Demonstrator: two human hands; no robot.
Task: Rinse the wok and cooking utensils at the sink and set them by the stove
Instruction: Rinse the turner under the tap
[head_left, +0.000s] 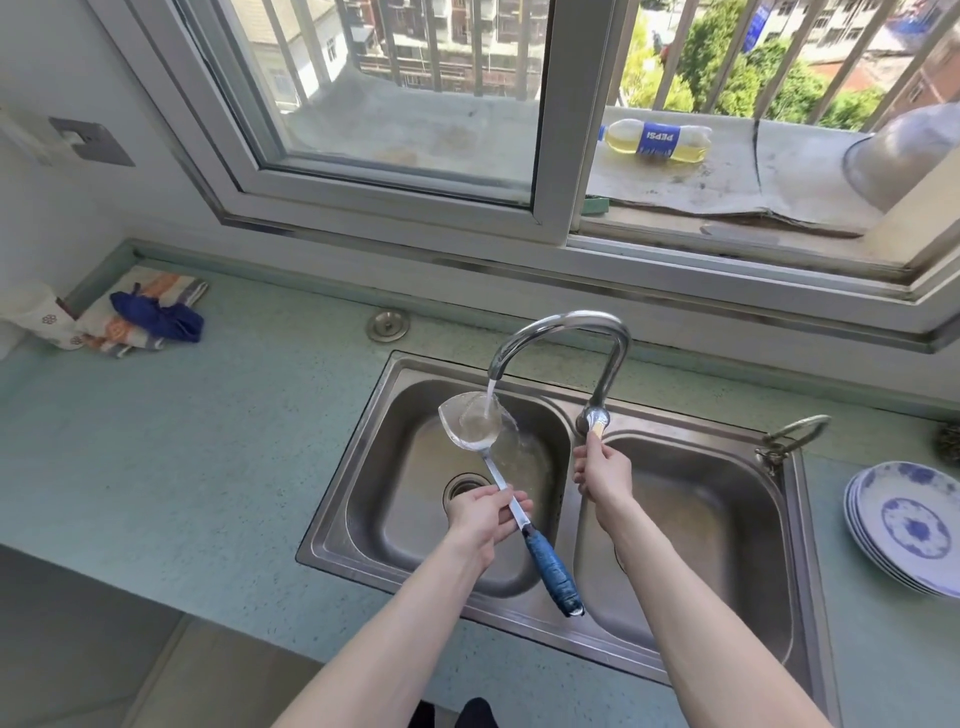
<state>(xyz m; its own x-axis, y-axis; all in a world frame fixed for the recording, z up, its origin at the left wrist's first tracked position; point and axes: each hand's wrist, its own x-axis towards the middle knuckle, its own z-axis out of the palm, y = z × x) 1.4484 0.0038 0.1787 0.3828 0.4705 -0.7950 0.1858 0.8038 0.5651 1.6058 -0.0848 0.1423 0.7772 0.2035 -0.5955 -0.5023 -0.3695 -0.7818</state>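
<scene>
A steel spatula (470, 423) with a blue-wrapped handle is over the left basin of the double sink (691, 413). Water from the curved faucet (566, 325) runs onto its blade. My left hand (485, 512) grips the metal shaft just above the blue handle. My right hand (602, 470) holds the faucet lever at the base of the faucet, between the two basins. No wok is in view.
A stack of blue-and-white plates (914, 527) sits on the counter at the right. Cloths (143, 314) lie at the back left. A sink plug (388, 326) lies behind the sink. A Pepsi bottle (654, 143) and a metal bowl (904, 150) rest on the window ledge.
</scene>
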